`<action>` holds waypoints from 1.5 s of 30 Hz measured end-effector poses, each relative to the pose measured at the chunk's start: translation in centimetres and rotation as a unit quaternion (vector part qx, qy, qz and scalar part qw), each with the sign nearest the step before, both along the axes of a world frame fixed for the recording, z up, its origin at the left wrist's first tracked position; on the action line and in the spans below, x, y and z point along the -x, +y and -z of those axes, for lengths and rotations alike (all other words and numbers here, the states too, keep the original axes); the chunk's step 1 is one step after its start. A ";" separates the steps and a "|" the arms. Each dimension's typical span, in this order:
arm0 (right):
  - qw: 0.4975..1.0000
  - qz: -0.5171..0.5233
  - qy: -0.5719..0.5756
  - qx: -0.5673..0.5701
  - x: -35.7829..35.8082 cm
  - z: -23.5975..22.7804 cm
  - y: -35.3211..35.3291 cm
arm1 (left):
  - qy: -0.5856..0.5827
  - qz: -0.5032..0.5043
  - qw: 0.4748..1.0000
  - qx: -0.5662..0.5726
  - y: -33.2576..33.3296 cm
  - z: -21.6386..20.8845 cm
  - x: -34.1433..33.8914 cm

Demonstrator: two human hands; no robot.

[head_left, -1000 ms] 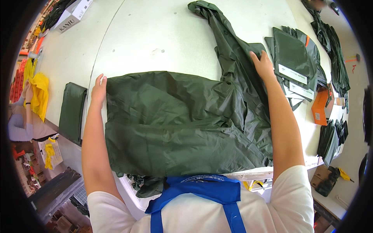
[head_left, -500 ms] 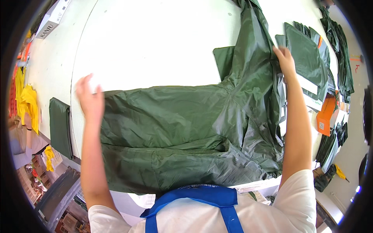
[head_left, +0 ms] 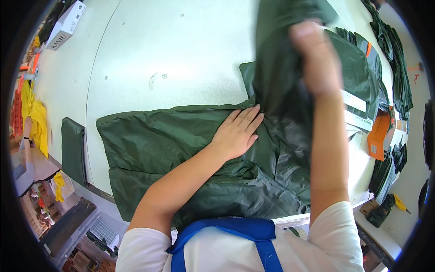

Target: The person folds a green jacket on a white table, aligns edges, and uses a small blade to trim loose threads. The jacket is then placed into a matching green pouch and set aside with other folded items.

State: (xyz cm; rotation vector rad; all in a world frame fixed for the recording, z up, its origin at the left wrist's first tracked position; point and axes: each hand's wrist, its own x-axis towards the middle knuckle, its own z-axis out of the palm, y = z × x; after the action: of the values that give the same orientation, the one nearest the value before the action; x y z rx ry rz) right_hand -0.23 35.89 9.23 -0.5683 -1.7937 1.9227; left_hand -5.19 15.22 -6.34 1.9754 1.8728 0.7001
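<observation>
A dark green raincoat-like garment (head_left: 149,140) of thin shiny fabric lies across the table (head_left: 136,54) in front of me. My left hand (head_left: 236,133) rests flat on it near the middle, fingers stretched out by its far edge. With my right hand (head_left: 317,59), smeared by motion, I grip a long section of the garment, probably a sleeve or side, lifted off the table at the far right. That lifted part is blurred too, and the fingertips are partly hidden. A small green flap pokes out to the left of it.
Folded green fabric (head_left: 73,149) lies at the table's left edge. A white box (head_left: 65,26) stands far left. On the right are stacked green pieces (head_left: 362,75) and an orange box (head_left: 379,136). At the far left another person's hand (head_left: 28,127) touches yellow fabric (head_left: 40,124).
My left hand has moved from the garment's left end to its middle and lies flat there. My right hand has swung up and leftward, pulling the garment's right part with it.
</observation>
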 end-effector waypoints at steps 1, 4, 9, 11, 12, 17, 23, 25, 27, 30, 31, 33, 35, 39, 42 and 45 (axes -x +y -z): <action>0.978 -0.141 -0.015 -0.152 0.9 0.0 -3.6 | -0.033 -0.006 0.999 0.013 -0.2 1.5 -0.1; 0.799 -0.317 -0.065 -0.507 1.2 0.4 -16.3 | -0.074 -0.044 0.994 0.061 -1.6 3.3 -0.5; 0.803 -0.116 -0.332 -0.482 -8.1 -1.2 -15.9 | -0.146 -0.124 0.976 0.105 -6.2 5.8 -2.6; 0.787 -0.004 -0.433 -0.440 -14.9 2.0 -14.3 | -0.216 0.013 0.863 0.456 -5.0 -6.0 -2.0; 0.797 0.006 -0.439 -0.414 -18.2 2.9 -13.5 | -0.127 0.112 0.908 0.384 -6.8 -8.2 -2.0; 0.804 0.018 -0.382 -0.456 -26.0 9.3 -14.8 | -0.599 0.061 0.772 0.202 -6.0 -16.7 3.6; 0.773 0.378 -0.406 -0.308 -36.6 7.9 -8.6 | -0.037 -0.142 0.985 0.090 -1.2 -10.0 3.4; 0.676 0.404 -0.571 -0.233 -48.8 12.0 -7.5 | -0.095 -0.102 0.986 0.089 -2.0 -9.8 1.9; 0.653 0.304 -0.656 -0.224 -55.2 13.9 -9.8 | -0.104 -0.078 0.990 0.050 -3.2 -9.6 0.7; 0.692 0.278 -0.629 -0.220 -51.7 11.2 -12.4 | -0.144 -0.096 0.982 0.076 -3.8 -8.6 1.2; 0.686 0.288 -0.634 -0.212 -51.9 11.4 -12.8 | -0.140 -0.109 0.981 0.071 -3.2 -8.1 1.4; 0.671 0.309 -0.644 -0.197 -52.7 12.1 -13.4 | -0.119 -0.135 0.979 0.095 -1.3 -7.7 2.0; 0.692 0.320 -0.624 -0.173 -54.7 12.4 -12.9 | -0.093 -0.139 0.983 0.076 0.6 -5.9 2.6; 0.851 0.488 -0.156 0.112 -47.7 8.5 -9.7 | -0.119 -0.176 0.975 0.073 2.1 -3.4 1.9; 0.834 0.516 -0.047 0.192 -31.9 3.2 -9.7 | -0.100 -0.184 0.978 0.009 2.1 -1.7 1.4; 0.936 0.263 0.033 0.230 -23.7 5.9 -8.4 | -0.092 -0.204 0.974 -0.021 2.2 -1.0 1.0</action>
State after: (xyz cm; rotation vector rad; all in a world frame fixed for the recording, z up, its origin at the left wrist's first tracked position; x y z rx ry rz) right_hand 23.43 27.49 3.30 -1.0083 -0.9932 1.9261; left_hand -6.20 17.44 -5.31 1.4952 2.1807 1.0029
